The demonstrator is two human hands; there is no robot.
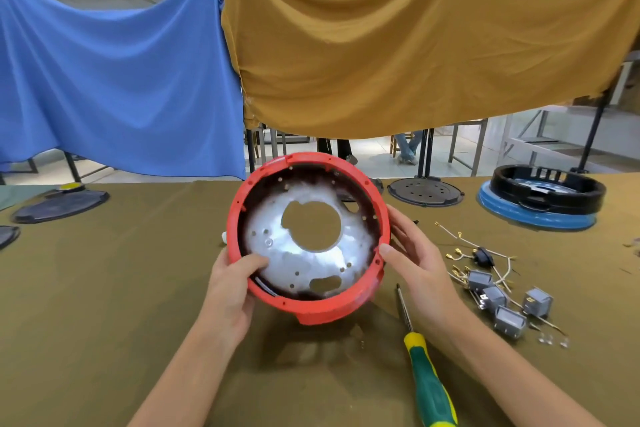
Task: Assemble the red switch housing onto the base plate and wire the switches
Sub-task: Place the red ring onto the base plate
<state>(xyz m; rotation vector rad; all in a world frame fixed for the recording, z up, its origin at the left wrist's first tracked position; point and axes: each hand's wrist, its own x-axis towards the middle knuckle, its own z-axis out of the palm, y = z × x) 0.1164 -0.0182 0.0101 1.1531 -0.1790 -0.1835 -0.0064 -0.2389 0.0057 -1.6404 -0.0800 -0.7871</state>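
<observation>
**Housing and plate held together above the bench**

Both hands held the red housing (309, 308) tilted up off the table (104, 288), the plate (304, 260) seated inside it. The left hand (232, 291) gripped the near rim, thumb on the plate; the right hand (412, 260) clasped the far side. Fastening seemed the step in hand; next, probably, setting it down and reaching for the screwdriver (427, 374). Switches (502, 302) and wires (485, 253) lay just right; open cloth lay left.
</observation>
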